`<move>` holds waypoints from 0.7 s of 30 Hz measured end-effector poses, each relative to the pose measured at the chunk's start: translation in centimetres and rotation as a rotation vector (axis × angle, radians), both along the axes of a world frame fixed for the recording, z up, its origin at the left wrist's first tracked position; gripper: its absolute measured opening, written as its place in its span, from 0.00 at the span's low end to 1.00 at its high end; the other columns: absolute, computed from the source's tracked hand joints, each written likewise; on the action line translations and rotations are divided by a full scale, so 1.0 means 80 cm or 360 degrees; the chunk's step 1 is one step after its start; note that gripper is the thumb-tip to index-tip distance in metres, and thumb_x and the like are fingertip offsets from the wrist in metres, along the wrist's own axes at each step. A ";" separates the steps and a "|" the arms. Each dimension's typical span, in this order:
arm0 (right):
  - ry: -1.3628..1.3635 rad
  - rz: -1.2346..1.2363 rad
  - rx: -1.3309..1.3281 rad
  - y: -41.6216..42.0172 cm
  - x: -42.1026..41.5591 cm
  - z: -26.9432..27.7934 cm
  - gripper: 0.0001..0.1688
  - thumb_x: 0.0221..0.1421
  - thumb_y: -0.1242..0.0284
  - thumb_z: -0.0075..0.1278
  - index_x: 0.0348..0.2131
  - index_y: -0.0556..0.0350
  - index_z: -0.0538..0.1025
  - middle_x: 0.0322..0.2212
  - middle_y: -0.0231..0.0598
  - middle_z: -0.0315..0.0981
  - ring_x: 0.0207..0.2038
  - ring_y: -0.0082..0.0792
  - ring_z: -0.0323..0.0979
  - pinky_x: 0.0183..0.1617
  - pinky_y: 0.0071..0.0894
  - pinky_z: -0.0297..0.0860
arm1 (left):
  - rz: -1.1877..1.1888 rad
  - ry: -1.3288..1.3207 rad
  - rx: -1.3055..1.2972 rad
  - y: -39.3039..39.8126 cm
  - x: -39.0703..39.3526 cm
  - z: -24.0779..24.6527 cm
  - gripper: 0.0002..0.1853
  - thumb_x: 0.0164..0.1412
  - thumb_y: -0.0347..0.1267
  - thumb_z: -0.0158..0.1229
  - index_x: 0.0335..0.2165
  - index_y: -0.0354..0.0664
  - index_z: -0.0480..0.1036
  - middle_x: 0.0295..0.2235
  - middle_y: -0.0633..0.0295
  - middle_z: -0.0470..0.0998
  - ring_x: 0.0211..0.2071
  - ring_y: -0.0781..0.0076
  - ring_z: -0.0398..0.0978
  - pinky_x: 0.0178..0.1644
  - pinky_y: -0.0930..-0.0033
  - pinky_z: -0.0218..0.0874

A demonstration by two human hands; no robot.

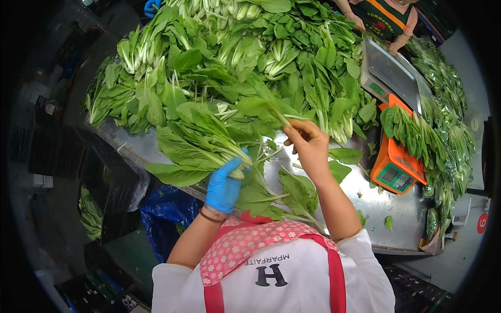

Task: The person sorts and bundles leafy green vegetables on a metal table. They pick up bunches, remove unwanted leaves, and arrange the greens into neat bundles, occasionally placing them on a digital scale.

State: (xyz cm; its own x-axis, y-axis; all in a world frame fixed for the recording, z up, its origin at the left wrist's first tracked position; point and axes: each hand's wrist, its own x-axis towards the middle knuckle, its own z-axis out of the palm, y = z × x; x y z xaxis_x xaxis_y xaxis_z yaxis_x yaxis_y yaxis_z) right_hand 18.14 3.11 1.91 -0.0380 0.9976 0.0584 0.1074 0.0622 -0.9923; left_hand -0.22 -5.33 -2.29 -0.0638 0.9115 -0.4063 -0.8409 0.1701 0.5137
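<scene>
In a blue glove, my left hand (223, 187) grips a bunch of leafy greens (191, 144) by its pale stems, the leaves pointing up and left. My bare right hand (309, 144) pinches the stalk of a single leafy stem (264, 107) between thumb and fingers, a little to the right of the bunch. Loose leaves (297, 191) lie on the metal table (385, 211) below and between my hands. Beyond them a large heap of the same greens (242, 58) covers the far part of the table.
An orange scale (397, 156) with greens on it stands at the right. Behind it is a flat metal-topped scale (391, 70). Bagged greens (450, 98) line the right edge. A co-worker (383, 19) stands at the far right. A blue plastic bag (168, 211) hangs below the table's left edge.
</scene>
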 end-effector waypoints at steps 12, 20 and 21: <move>-0.0828 0.0186 0.1158 -0.049 -0.052 -0.038 0.21 0.40 0.84 0.50 0.39 0.61 0.72 0.30 0.43 0.68 0.28 0.42 0.67 0.28 0.34 0.65 | -0.0051 -0.0014 -0.0069 0.013 0.012 -0.007 0.16 0.54 0.23 0.50 0.44 0.38 0.66 0.41 0.59 0.72 0.42 0.68 0.70 0.47 0.66 0.60; -0.0723 0.0387 0.1106 -0.056 -0.047 -0.041 0.17 0.40 0.83 0.49 0.36 0.60 0.74 0.32 0.42 0.68 0.32 0.40 0.68 0.32 0.32 0.64 | -0.0085 0.0037 -0.0064 0.020 0.014 -0.004 0.17 0.56 0.27 0.52 0.46 0.40 0.64 0.42 0.60 0.71 0.43 0.69 0.69 0.48 0.67 0.60; -0.0526 0.0346 0.0900 -0.060 -0.048 -0.043 0.15 0.41 0.83 0.50 0.35 0.60 0.75 0.31 0.41 0.69 0.31 0.38 0.68 0.32 0.30 0.64 | -0.0087 0.0002 -0.0068 0.022 0.014 -0.005 0.17 0.56 0.27 0.52 0.46 0.40 0.64 0.42 0.60 0.71 0.43 0.70 0.69 0.48 0.68 0.60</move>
State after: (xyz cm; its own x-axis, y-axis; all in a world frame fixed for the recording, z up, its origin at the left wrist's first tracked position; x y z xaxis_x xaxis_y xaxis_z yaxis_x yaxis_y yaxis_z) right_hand 14.32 -1.66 -1.56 -0.3390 0.7851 0.5184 0.3255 0.6149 -0.7183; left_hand 0.88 -3.55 -2.66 -0.0153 0.8954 -0.4450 -0.8291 0.2374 0.5062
